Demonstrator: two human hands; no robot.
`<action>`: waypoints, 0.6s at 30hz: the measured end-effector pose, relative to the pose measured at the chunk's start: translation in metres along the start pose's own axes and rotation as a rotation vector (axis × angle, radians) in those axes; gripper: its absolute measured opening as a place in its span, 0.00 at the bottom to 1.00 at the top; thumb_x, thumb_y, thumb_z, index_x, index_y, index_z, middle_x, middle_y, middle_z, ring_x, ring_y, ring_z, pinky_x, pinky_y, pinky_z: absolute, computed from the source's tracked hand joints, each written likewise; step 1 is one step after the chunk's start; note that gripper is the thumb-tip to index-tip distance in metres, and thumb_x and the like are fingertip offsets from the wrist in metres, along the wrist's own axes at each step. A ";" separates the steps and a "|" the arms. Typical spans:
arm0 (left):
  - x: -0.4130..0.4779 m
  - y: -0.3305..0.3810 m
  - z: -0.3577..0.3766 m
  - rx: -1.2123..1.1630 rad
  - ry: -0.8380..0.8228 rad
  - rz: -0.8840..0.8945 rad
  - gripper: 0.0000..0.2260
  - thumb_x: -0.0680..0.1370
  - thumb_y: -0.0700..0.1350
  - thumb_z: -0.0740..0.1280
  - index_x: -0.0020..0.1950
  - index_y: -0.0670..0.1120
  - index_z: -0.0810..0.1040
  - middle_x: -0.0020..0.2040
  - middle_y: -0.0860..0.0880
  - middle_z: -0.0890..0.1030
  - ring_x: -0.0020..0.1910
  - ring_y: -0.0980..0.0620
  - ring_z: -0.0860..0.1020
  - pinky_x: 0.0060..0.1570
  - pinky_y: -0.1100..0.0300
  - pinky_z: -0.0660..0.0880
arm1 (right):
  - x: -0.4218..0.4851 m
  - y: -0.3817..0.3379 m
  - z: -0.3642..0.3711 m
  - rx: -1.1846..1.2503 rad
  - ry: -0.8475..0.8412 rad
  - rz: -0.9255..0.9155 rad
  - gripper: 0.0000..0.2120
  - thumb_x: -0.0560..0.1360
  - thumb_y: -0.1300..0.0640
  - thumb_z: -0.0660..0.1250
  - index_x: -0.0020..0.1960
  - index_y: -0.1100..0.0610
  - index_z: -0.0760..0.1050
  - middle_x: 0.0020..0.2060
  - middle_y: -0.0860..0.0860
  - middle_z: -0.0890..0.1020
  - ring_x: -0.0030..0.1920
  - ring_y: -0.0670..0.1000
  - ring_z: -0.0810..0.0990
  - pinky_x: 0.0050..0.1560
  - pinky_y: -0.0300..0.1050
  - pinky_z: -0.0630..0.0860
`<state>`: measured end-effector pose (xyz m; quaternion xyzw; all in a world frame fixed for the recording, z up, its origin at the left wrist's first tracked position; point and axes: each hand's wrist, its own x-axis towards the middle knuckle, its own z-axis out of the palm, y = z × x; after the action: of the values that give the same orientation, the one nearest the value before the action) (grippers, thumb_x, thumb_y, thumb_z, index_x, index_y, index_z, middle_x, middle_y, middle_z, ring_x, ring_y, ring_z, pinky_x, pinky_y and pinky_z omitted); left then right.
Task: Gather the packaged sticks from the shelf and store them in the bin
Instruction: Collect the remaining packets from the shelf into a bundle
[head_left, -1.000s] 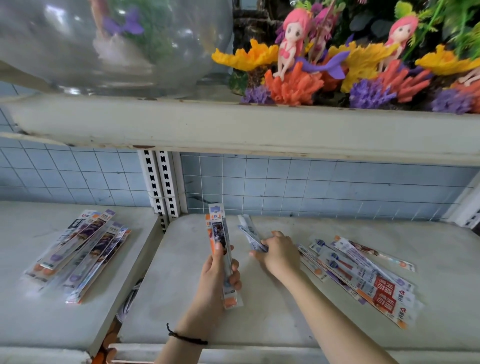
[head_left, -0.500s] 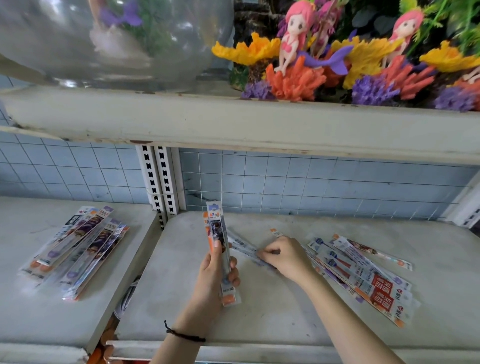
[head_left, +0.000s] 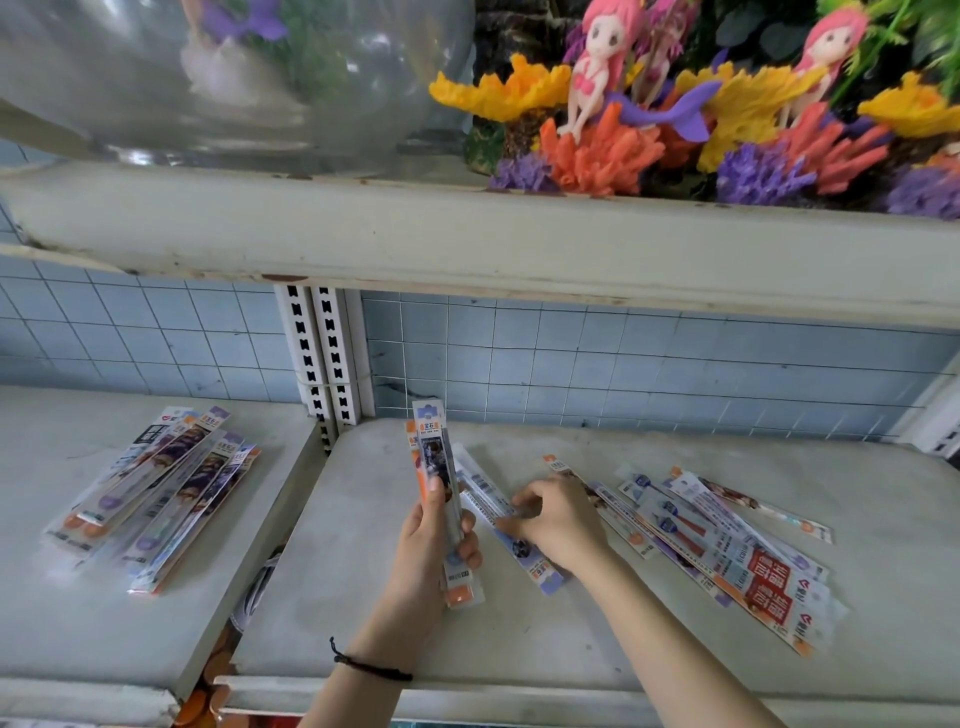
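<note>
My left hand (head_left: 434, 538) holds a small upright bunch of packaged sticks (head_left: 435, 457) above the grey shelf (head_left: 363, 597). My right hand (head_left: 558, 519) is just to the right, fingers closed on a flat package (head_left: 524, 551) lying on the shelf, with a second package under its fingertips. A fanned pile of several more packages (head_left: 727, 551) lies to the right of that hand. Another heap of packages (head_left: 156, 488) rests on the left shelf section. No bin is in view.
An upper shelf (head_left: 467, 244) overhangs close above, carrying a glass bowl (head_left: 208, 67) and colourful coral and mermaid ornaments (head_left: 649, 114). A white slotted upright (head_left: 322, 358) divides the two shelf sections. Blue tiled wall runs behind.
My right hand lowered its lifted package to the shelf and slid a little right, now pinching a flat package there. The left hand stayed put with its bunch.
</note>
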<state>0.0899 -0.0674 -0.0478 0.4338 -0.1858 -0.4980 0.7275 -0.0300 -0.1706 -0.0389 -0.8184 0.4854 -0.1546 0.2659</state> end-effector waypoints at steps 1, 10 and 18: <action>0.000 0.000 0.000 -0.004 -0.002 -0.004 0.15 0.81 0.55 0.56 0.51 0.43 0.69 0.30 0.47 0.69 0.21 0.54 0.64 0.21 0.63 0.66 | 0.000 -0.002 0.000 0.021 -0.017 0.013 0.14 0.65 0.46 0.76 0.46 0.51 0.80 0.42 0.42 0.77 0.45 0.47 0.78 0.43 0.44 0.75; 0.000 -0.003 -0.001 0.053 0.058 0.034 0.06 0.79 0.45 0.64 0.47 0.44 0.71 0.30 0.49 0.68 0.22 0.54 0.65 0.21 0.62 0.65 | 0.000 -0.007 -0.008 0.683 -0.057 0.177 0.08 0.68 0.66 0.74 0.42 0.55 0.78 0.38 0.51 0.82 0.38 0.49 0.80 0.43 0.42 0.77; 0.004 -0.003 -0.005 0.246 0.202 0.182 0.11 0.77 0.49 0.67 0.47 0.41 0.75 0.24 0.50 0.66 0.22 0.54 0.66 0.25 0.60 0.64 | -0.027 -0.010 -0.025 1.107 -0.259 0.045 0.14 0.71 0.70 0.69 0.55 0.59 0.79 0.32 0.47 0.82 0.36 0.44 0.82 0.41 0.34 0.78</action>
<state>0.0938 -0.0695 -0.0532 0.5487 -0.2099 -0.3575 0.7260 -0.0481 -0.1503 -0.0127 -0.5589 0.3126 -0.2786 0.7157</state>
